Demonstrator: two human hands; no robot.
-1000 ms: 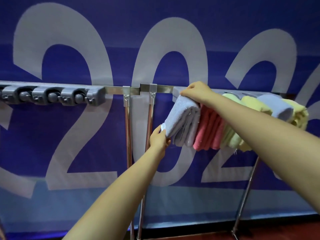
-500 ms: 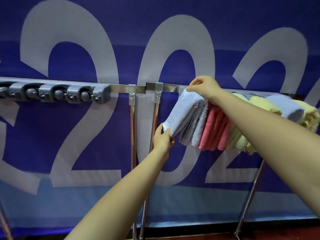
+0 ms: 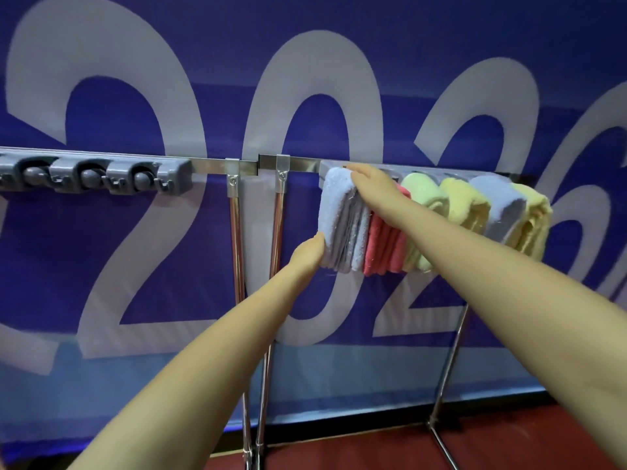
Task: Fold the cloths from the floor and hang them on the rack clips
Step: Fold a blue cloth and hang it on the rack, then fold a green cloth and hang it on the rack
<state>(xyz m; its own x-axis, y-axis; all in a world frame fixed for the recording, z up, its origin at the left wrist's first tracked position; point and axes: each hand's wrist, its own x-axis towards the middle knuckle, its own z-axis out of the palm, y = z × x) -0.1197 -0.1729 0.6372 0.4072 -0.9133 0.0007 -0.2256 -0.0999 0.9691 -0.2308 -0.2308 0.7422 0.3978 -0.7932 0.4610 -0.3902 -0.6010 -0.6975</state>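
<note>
A folded light-blue cloth hangs at the left end of the right-hand clip block on the metal rack rail. My right hand lies over the top of this cloth with its fingers stretched out, pressing it at the clip. My left hand holds the cloth's lower left edge, thumb in front and fingers hidden behind it. To its right hang a pink cloth, a green cloth, a yellow cloth, a grey-blue cloth and another yellow cloth.
A second grey clip block on the left rail holds no cloth. Chrome rack legs stand side by side in the middle, with another leg at the right. A blue banner with large numerals hangs behind. The floor is red.
The blue cloth has swung from slanted to hanging straight down. My right hand's fingers have flattened over its top. My left hand stays at the lower edge.
</note>
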